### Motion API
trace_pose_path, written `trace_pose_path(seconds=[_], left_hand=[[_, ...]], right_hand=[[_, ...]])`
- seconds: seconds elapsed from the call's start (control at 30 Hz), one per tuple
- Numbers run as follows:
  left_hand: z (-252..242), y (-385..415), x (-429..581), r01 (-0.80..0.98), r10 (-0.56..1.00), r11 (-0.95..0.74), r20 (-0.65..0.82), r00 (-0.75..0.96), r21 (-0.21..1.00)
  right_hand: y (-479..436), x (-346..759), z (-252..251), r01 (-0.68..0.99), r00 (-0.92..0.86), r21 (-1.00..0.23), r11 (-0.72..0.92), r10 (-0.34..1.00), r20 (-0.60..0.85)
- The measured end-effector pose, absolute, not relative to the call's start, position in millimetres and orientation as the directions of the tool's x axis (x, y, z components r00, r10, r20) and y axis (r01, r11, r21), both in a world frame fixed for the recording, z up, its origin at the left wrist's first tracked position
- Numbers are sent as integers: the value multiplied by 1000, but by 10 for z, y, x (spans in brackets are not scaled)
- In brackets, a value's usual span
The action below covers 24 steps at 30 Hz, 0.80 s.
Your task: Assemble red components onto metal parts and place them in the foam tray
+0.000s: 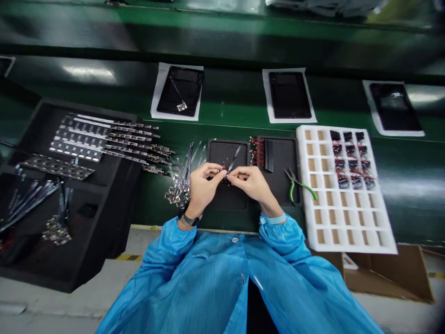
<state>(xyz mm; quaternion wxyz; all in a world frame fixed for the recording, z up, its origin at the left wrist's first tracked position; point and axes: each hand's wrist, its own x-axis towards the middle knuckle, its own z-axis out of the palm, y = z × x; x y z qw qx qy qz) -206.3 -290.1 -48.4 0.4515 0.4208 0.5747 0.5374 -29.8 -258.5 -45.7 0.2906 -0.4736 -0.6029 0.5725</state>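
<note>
Grey strip (236, 155) pinched btwn L hand (204, 186) & R hand (253, 183), over blk tray (227, 200).

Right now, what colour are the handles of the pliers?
The pliers' handles are green, shown best in the head view.

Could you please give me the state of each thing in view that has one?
Left hand: fingers curled, exact hold unclear
Right hand: pinching strip
Pliers: handles spread
White tray: partly filled
Left screen: dark, board on top
Middle screen: dark
Right screen: dark
</note>
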Motion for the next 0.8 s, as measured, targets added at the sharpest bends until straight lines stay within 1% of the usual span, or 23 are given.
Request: trace_pose_path(seconds=[0.23,0.4,0.63,0.8], left_hand=[[-534,-2886,-2092,-76,974,104,-117,-196,992],[-537,-2892,-2080,-70,973,103,-115,-202,992],[-503,-2899,-2075,-14,974,99,-99,-204,995],[-516,-2880,-2113,-107,975,149,-164,-147,983]], right_hand=[[-2597,-292,-461,233,-388,-968,-97,903,-184],[-2589,-281,-465,233,-395,-968,-97,900,-186],[-2572,-250,-467,247,-420,-964,-95,887,-195],[-2560,-237,-458,221,-449,-967,-123,867,-213]])
